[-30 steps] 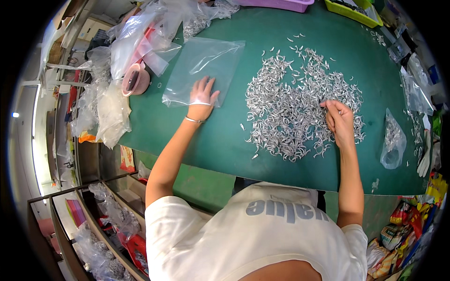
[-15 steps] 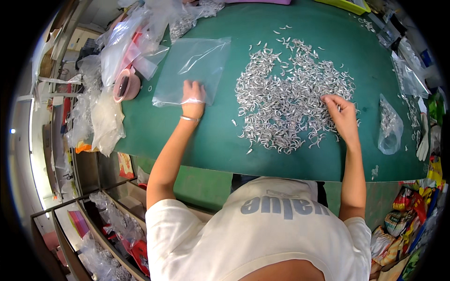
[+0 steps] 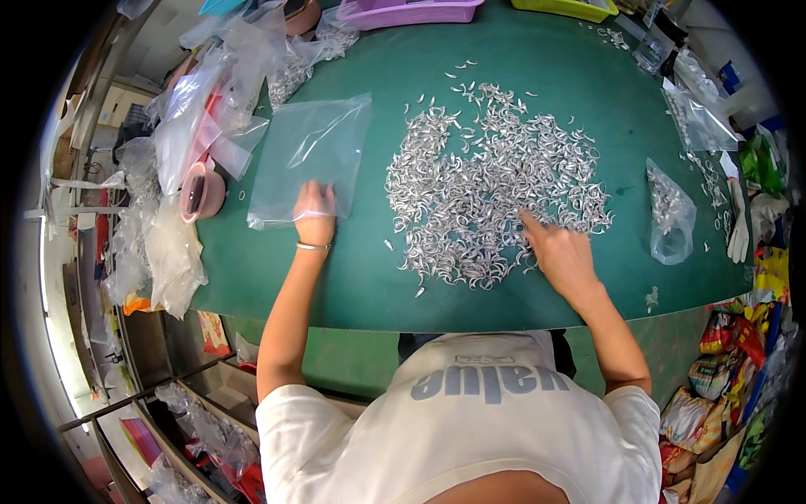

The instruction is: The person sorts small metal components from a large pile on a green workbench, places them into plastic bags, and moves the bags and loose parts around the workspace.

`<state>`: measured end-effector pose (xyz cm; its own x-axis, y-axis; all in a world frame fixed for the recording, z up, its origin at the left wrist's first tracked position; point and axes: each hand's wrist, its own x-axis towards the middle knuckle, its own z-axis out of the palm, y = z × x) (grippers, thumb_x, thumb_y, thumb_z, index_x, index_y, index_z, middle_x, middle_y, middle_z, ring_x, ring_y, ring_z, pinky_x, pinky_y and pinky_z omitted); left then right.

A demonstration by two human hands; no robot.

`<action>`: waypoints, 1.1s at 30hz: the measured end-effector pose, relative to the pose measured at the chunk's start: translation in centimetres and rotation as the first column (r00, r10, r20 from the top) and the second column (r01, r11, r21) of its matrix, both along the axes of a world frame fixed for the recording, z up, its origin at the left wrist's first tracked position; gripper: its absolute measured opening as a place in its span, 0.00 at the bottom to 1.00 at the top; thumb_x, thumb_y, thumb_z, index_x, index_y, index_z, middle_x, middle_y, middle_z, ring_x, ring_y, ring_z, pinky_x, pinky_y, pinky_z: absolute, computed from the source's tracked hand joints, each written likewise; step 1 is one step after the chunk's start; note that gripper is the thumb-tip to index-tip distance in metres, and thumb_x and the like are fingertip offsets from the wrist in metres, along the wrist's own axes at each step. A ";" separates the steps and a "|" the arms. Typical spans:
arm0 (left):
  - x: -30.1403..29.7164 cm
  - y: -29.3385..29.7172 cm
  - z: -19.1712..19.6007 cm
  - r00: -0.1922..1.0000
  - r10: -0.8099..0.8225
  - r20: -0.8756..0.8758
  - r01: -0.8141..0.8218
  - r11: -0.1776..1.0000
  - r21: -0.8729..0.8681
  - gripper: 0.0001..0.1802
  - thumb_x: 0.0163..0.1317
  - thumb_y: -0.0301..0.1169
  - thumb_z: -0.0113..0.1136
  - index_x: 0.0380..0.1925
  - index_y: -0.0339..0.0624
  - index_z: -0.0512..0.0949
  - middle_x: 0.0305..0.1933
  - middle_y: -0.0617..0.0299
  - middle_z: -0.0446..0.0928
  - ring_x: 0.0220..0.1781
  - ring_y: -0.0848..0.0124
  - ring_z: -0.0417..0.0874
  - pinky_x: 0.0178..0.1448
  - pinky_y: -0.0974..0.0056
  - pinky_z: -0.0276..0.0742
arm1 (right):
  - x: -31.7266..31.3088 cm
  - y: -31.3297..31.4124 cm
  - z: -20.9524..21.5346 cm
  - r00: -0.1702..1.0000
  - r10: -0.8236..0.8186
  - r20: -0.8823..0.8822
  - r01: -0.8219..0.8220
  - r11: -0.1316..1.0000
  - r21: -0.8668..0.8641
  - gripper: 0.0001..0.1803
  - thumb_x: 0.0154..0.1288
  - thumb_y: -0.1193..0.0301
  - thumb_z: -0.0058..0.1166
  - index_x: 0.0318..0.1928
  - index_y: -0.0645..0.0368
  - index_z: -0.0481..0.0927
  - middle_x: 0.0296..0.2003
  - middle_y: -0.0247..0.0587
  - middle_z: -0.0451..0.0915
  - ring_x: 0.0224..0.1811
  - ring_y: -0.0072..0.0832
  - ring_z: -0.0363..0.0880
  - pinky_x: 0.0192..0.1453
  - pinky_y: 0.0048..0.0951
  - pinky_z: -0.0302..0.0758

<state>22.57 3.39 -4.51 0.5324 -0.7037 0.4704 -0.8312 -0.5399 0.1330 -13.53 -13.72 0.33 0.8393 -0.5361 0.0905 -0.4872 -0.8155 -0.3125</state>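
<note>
A wide heap of small silver curved metal pieces, like open rings [image 3: 495,185], lies loose on the green table. My right hand [image 3: 561,252] is at its near right part, index finger reaching into the pieces and the other fingers curled under. What those fingers hold, if anything, is hidden. To the left, my left hand [image 3: 316,206] rests at the near edge of a flat clear plastic bag [image 3: 323,126], fingers pointing forward and slightly bent. I cannot tell whether it lies on the bag or just inside it.
A pink tub [image 3: 206,191] and piled plastic bags [image 3: 189,118] line the table's left side. Purple [image 3: 411,10] and yellow [image 3: 571,8] baskets stand at the far edge. On the right are a small bag of metal pieces [image 3: 670,210] and a white glove [image 3: 739,223].
The view has shifted, so the table sits lower and further left. My right hand has moved left and nearer across the heap, its index finger now extended. My left hand stays at the bag.
</note>
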 end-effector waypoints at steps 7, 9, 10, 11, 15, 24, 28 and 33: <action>2.2 1.0 1.2 0.621 0.077 -0.780 -0.229 0.970 -0.086 0.14 0.53 0.37 0.62 0.23 0.35 0.74 0.13 0.63 0.68 0.16 0.68 0.68 0.20 0.66 0.64 | -2.4 0.3 1.5 0.985 0.164 0.048 -0.171 0.939 0.298 0.15 0.57 0.67 0.53 0.47 0.51 0.77 0.21 0.45 0.78 0.18 0.38 0.75 0.23 0.35 0.71; 2.9 1.0 2.3 0.189 -0.035 -0.981 -0.381 0.918 -0.106 0.15 0.56 0.38 0.61 0.26 0.36 0.74 0.16 0.68 0.68 0.16 0.81 0.66 0.15 0.76 0.58 | -3.0 -0.9 1.0 0.973 0.143 0.181 -0.210 0.874 0.438 0.13 0.56 0.66 0.55 0.42 0.53 0.80 0.22 0.45 0.78 0.19 0.38 0.76 0.24 0.34 0.72; 3.1 1.0 2.7 0.052 -0.111 -0.992 -0.477 0.870 -0.122 0.14 0.56 0.37 0.61 0.27 0.36 0.74 0.18 0.67 0.69 0.16 0.81 0.66 0.14 0.76 0.57 | -2.8 -1.2 0.8 0.979 0.018 0.205 -0.112 0.882 0.457 0.11 0.55 0.66 0.55 0.40 0.54 0.81 0.23 0.46 0.79 0.19 0.39 0.76 0.25 0.34 0.72; 3.0 0.8 3.5 -0.075 -0.199 -0.977 -0.569 0.813 -0.122 0.14 0.56 0.36 0.61 0.29 0.35 0.74 0.20 0.65 0.69 0.16 0.80 0.66 0.14 0.77 0.57 | -2.3 -1.5 1.0 0.968 -0.107 0.228 -0.016 0.878 0.478 0.11 0.55 0.66 0.56 0.38 0.54 0.81 0.23 0.46 0.79 0.20 0.39 0.76 0.25 0.33 0.72; 4.2 1.6 3.9 -0.398 -0.525 -0.752 -0.743 0.666 -0.072 0.10 0.57 0.31 0.59 0.29 0.38 0.70 0.23 0.63 0.67 0.17 0.80 0.63 0.13 0.77 0.53 | 0.3 -3.0 0.7 0.957 -0.200 0.211 0.144 0.956 0.255 0.11 0.53 0.66 0.58 0.37 0.55 0.80 0.21 0.46 0.78 0.19 0.40 0.75 0.24 0.36 0.71; -4.8 4.9 4.4 -0.354 -0.770 -0.531 -0.883 0.462 -0.080 0.09 0.57 0.27 0.44 0.19 0.47 0.63 0.17 0.66 0.59 0.14 0.79 0.56 0.14 0.75 0.45 | 1.4 -3.5 -1.0 0.961 -0.237 0.142 0.204 0.955 0.216 0.09 0.54 0.67 0.57 0.27 0.59 0.74 0.15 0.43 0.75 0.19 0.41 0.75 0.23 0.39 0.69; -12.2 4.2 5.1 -0.439 -0.784 -0.439 -0.872 0.489 -0.002 0.13 0.61 0.31 0.46 0.17 0.48 0.63 0.16 0.67 0.59 0.13 0.78 0.55 0.11 0.76 0.49 | 1.2 -3.3 0.0 0.980 -0.177 0.090 0.156 0.968 0.198 0.10 0.54 0.66 0.57 0.27 0.59 0.74 0.14 0.43 0.74 0.19 0.41 0.75 0.23 0.39 0.68; -17.7 1.4 7.6 -0.612 -0.404 -0.680 -0.494 0.866 -0.070 0.16 0.63 0.37 0.50 0.17 0.44 0.67 0.20 0.63 0.66 0.13 0.81 0.60 0.12 0.78 0.50 | 0.9 -3.4 -0.2 0.984 -0.149 0.094 0.118 0.955 0.273 0.10 0.53 0.66 0.58 0.31 0.58 0.73 0.13 0.43 0.72 0.19 0.42 0.74 0.23 0.39 0.68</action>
<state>4.88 4.81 3.07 0.3130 -0.6865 -0.6563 0.8574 -0.0931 0.5062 -12.60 -17.16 0.09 0.7511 -0.6599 0.0196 -0.5350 -0.6258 -0.5676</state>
